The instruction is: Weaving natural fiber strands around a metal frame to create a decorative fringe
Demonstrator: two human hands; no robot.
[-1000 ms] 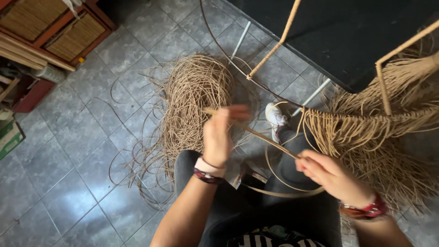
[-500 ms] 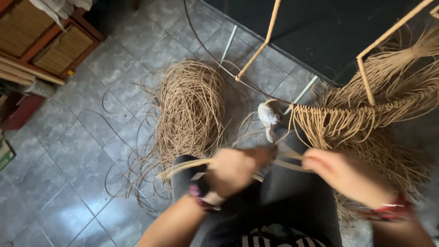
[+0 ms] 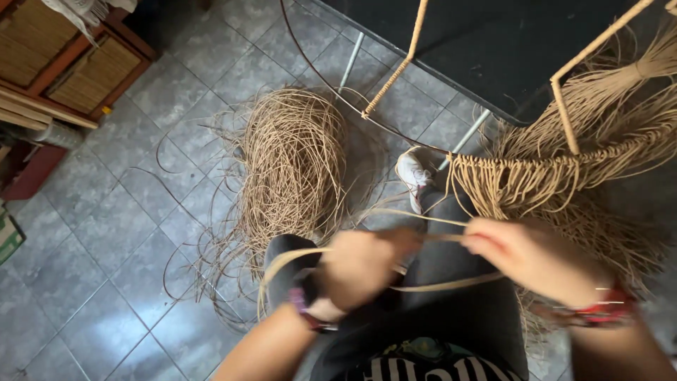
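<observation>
My left hand (image 3: 363, 264) and my right hand (image 3: 529, 257) are close together over my lap, both blurred by motion. Each grips a tan rattan strand (image 3: 409, 212) that loops between them and curls down past my left knee. The strand runs toward a woven fringe of the same cord (image 3: 525, 183) hanging from a wrapped frame (image 3: 564, 109) at the right. A large loose bundle of rattan cord (image 3: 293, 162) lies on the grey tiled floor ahead of my knees.
A black tabletop (image 3: 493, 42) on thin metal legs (image 3: 350, 62) stands behind the frame. My white shoe (image 3: 412, 173) rests on the floor beside the fringe. A wooden cabinet with woven panels (image 3: 77, 60) stands at the upper left.
My left hand dropped from chest height to my lap and drew toward my right hand, pulling the strand down with it. The view tilted slightly downward.
</observation>
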